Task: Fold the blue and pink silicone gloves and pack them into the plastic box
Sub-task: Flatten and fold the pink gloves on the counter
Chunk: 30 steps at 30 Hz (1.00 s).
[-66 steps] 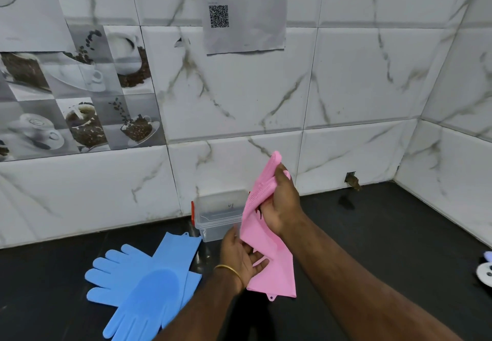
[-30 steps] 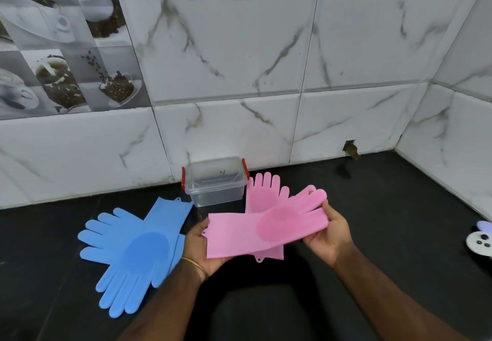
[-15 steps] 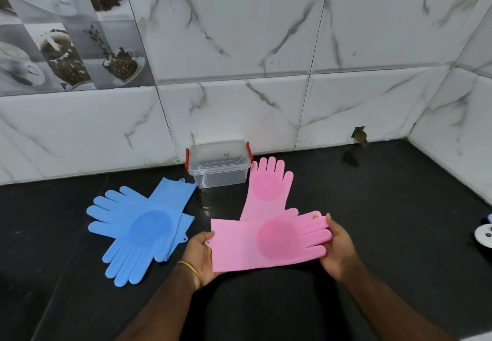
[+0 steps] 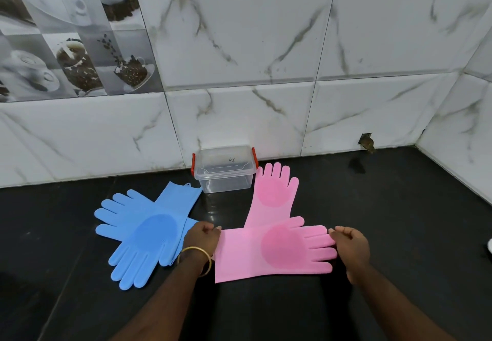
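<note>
A pink glove point(image 4: 277, 250) lies sideways and flat on the black counter, fingers to the right. My left hand point(image 4: 203, 238) pinches its cuff edge and my right hand point(image 4: 350, 242) pinches its fingertips. Under it a second pink glove point(image 4: 274, 194) lies with fingers toward the wall. Two blue gloves point(image 4: 149, 231) lie crossed on the left. A clear plastic box point(image 4: 225, 170) with red latches and its lid on stands against the wall, between the two pairs.
The black counter point(image 4: 399, 207) meets marble-look wall tiles behind and at the right. A small white object point(image 4: 489, 246) sits at the right edge. A hole in the wall point(image 4: 367, 142) sits low at the back right.
I separated the pink gloves; one now lies near the box. The other came down from the air onto the counter, stretched between my hands. The camera tilted down.
</note>
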Each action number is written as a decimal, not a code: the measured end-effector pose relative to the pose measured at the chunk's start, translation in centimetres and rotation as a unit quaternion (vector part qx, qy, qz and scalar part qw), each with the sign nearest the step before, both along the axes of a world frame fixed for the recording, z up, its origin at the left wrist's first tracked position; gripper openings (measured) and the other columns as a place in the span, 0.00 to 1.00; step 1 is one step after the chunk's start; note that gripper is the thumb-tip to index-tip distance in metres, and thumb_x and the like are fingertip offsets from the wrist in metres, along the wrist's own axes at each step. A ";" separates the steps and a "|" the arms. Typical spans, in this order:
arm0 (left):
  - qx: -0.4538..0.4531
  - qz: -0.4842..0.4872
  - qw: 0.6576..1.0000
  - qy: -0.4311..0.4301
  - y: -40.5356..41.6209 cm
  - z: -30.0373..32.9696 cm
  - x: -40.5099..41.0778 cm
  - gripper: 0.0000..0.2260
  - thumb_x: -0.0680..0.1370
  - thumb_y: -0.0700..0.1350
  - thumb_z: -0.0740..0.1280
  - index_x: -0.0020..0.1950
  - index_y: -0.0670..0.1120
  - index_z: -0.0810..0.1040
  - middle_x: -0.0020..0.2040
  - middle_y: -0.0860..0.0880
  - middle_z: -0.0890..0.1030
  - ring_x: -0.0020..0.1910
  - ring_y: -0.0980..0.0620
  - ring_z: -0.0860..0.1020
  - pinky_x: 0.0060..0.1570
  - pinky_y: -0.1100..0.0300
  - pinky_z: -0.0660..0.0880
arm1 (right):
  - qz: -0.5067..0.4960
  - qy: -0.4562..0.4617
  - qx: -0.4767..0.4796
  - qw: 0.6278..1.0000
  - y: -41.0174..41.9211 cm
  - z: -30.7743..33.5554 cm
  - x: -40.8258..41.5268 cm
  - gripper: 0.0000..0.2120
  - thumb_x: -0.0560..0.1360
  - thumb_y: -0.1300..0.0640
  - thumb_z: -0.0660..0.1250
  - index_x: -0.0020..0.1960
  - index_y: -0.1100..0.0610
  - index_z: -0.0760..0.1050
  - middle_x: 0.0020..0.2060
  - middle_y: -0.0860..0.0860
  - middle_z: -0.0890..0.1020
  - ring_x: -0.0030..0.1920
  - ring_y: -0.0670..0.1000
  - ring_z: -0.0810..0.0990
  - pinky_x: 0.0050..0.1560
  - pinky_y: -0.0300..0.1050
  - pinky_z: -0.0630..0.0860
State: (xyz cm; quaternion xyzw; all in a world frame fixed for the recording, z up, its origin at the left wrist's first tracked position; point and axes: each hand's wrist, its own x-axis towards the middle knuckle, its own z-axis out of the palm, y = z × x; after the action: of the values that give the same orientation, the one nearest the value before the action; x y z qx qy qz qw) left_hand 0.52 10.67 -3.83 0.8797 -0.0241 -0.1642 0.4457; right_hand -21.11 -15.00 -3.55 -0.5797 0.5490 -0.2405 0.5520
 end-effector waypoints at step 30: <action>-0.028 -0.280 0.953 -0.108 -20.3 10.0 2.0 0.09 0.80 0.44 0.63 0.59 0.46 0.76 0.60 0.44 0.79 0.59 0.45 0.76 0.58 0.56 0.72 | 0.556 0.183 -0.284 0.759 3.3 1.0 2.5 0.17 0.73 0.51 0.66 0.61 0.46 0.78 0.60 0.39 0.78 0.61 0.39 0.73 0.65 0.32 0.65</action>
State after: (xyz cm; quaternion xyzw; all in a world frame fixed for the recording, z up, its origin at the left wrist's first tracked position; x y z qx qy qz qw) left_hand 2.56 -9.61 6.17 0.8374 -0.3220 -0.1862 0.4006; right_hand -18.60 -11.70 -2.59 -0.9461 0.1272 0.0747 0.2882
